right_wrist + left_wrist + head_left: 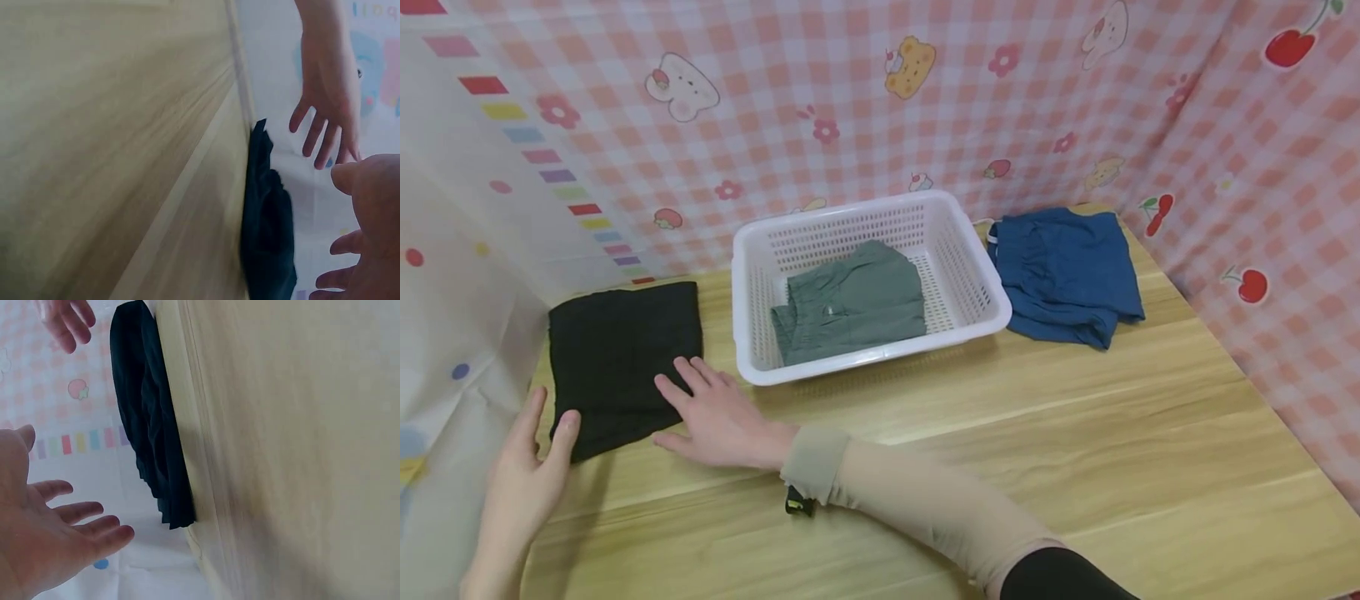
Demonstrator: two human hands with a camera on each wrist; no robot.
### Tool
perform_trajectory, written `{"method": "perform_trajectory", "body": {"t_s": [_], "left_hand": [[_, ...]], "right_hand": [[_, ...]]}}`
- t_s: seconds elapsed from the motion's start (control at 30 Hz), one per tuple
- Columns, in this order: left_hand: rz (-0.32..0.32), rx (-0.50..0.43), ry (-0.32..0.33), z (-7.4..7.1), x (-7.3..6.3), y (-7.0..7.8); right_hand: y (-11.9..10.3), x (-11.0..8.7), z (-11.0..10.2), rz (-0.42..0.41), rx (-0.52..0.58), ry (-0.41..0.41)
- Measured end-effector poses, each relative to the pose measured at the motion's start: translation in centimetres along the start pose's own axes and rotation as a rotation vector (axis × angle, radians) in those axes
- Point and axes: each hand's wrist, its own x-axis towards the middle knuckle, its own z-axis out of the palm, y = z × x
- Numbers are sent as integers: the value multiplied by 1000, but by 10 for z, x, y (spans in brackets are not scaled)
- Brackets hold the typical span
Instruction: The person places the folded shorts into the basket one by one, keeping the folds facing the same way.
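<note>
A folded black garment (625,358) lies flat at the left end of the table; its exact kind cannot be told. My left hand (523,479) is by its near left corner, fingers extended and thumb apart. Over the near right edge reaches my right hand (722,421), its fingers spread. From the side, in the left wrist view, the black garment (153,419) shows as a low stack of layers, and the left hand (56,534) looks raised off it. Likewise, the right hand (378,225) appears above the cloth in the right wrist view. Neither hand holds anything.
Mid-table at the back stands a white perforated basket (868,360) with a folded green garment (857,304) inside. Right of it lies a folded blue garment (1067,271) with a white drawstring. Patterned curtains (820,100) border the wooden table (1060,442) at the back and sides.
</note>
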Motion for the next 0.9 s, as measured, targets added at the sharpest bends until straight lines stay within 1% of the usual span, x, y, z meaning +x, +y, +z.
{"method": "perform_trajectory", "body": {"t_s": [0.1, 0.17, 0.23, 0.33, 0.43, 0.5, 0.67, 0.73, 0.8, 0.9], "left_hand": [[-15, -15, 5, 0, 7, -2], [-43, -31, 11, 0, 12, -3], [-83, -55, 22, 0, 15, -5], [-154, -93, 58, 1, 19, -8], [-209, -101, 78, 1, 24, -11], [-212, -76, 59, -1, 29, -11], [-155, -11, -40, -10, 45, -10], [-150, -18, -75, -12, 50, -10], [-157, -37, -108, -12, 54, -10], [-164, -35, -148, -11, 58, -11]], "right_hand": [[2, 7, 3, 42, 10, 3], [4, 11, 5, 71, 27, 4], [5, 14, 7, 95, 51, 3], [7, 19, 12, 127, 76, -2], [9, 23, 16, 146, 79, -1], [11, 27, 18, 158, 79, 5], [16, 37, 17, 213, 165, 12], [17, 40, 16, 234, 207, 7], [17, 43, 16, 248, 238, 1], [15, 47, 16, 255, 252, 7]]}}
